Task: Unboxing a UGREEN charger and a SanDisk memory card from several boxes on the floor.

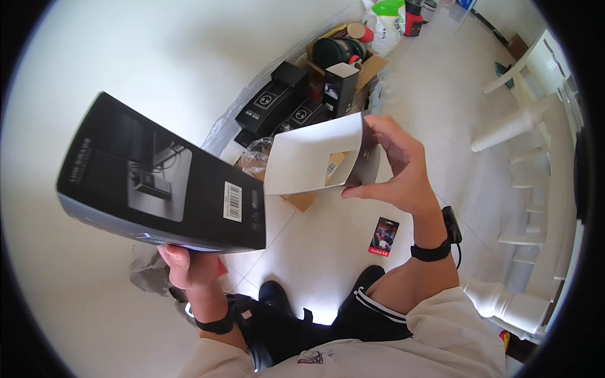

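My left hand (191, 267) supports a black cardboard product box (203, 189) from below, on the left of the view. The box is tilted and carries a printed picture, a barcode label and writing. My right hand (401, 165) pinches the far edge of a cardboard piece (302, 156), white inside and dark outside, between thumb and fingers. A cut-out or gap in it shows brown cardboard beyond. This piece meets the box's right end; whether the two are joined, I cannot tell.
Black boxes (272, 104) lie piled by the wall, with an upright black box (339, 90) beside them. Behind stands an open carton (373, 71) holding dark green containers (331, 52). A SanDisk package (384, 237) lies on the tiled floor. White turned-wood furniture (510, 123) stands at right.
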Demonstrator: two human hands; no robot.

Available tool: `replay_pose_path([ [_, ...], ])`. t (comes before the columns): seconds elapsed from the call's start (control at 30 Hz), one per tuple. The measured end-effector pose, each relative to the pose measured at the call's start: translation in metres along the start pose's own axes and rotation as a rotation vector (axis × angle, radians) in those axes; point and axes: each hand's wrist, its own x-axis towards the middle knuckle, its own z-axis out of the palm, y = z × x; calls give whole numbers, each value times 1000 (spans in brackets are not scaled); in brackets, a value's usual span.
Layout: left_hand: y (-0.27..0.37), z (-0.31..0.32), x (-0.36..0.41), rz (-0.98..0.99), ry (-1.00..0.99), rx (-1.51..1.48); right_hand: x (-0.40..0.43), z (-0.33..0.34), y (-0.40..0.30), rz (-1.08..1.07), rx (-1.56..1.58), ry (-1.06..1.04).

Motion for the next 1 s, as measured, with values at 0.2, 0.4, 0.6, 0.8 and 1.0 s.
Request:
replay_pose_path([
  [0.2, 4, 11, 7, 23, -110, -350, -3, 22, -9, 21, 25, -166],
  [0.4, 0, 7, -8, -102, -118, -97, -5, 41, -18, 28, 100, -223],
  [0.6, 9, 0, -14, -169, -38, -29, -5, 49, -30, 1, 111, -300],
  [0.8, 12, -8, -11, -171, -38, 79, -6, 55, -29, 70, 180, -293],
  [1.0, 10, -13, -16, -129, 54, 117, -5, 59, -27, 68, 201, -275],
])
